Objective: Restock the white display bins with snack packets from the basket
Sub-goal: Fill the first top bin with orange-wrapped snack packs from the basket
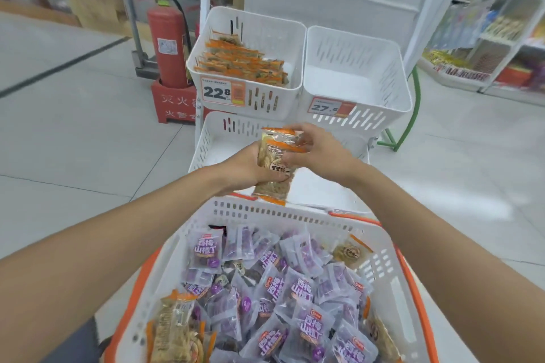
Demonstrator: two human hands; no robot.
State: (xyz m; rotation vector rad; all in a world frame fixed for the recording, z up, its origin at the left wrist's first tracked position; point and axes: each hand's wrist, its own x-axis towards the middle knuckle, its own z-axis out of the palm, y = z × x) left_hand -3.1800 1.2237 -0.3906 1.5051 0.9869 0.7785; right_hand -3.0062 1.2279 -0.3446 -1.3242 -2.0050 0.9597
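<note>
Early days on this one, I'd say. Both hands are up just past the far rim of the white slotted plastic basket with orange handles point(295, 215). The left hand point(250, 169) has its fingers wrapped round a small stack of clear orange-edged snack packets point(274, 156), and the right hand point(321, 153) pinches the stack's top end. They're hovering over the lower white slotted bin point(211, 141) right behind the basket, which shows only bare floor. Further back from the basket, the upper-left white bin point(256, 23) holds a decent layer of what look like the same orange packets. The upper-right white bin point(356, 41) beside it shows none. The basket is heaped with purple foil packets point(300, 286) plus a few loose orange-edged packets point(177, 330), so loads left to do.
</note>
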